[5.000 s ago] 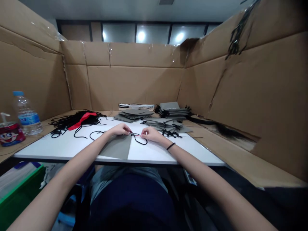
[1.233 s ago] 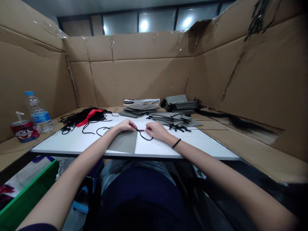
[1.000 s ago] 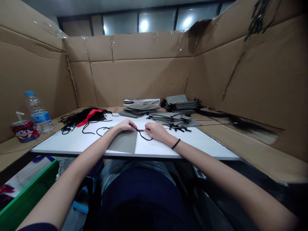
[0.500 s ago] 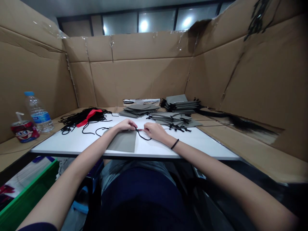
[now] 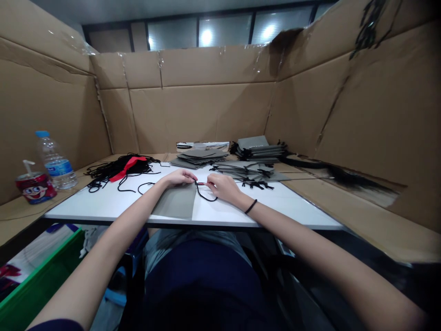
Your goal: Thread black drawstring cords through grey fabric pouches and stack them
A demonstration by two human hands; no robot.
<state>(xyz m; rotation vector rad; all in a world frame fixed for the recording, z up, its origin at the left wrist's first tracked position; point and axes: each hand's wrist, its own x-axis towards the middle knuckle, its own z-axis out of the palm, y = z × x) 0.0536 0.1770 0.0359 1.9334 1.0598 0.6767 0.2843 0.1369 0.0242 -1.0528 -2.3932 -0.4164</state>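
The right hand (image 5: 223, 188) pinches a thin black cord (image 5: 206, 196) in a narrow grip, near the middle of the table (image 5: 86, 207). The left hand (image 5: 176, 178) is just beside it at 9 o'clock, at the top of a gray paper bag (image 5: 174, 208). I cannot tell if it holds anything. The cord looks light and soft, so pinch it near its end.

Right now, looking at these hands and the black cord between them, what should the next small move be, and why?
Probably ease the black cord toward the top corner of the grey bag. The right hand seems to pinch its red-tipped end near there, the left hand rests at that corner, and a slack loop lies on the white table.
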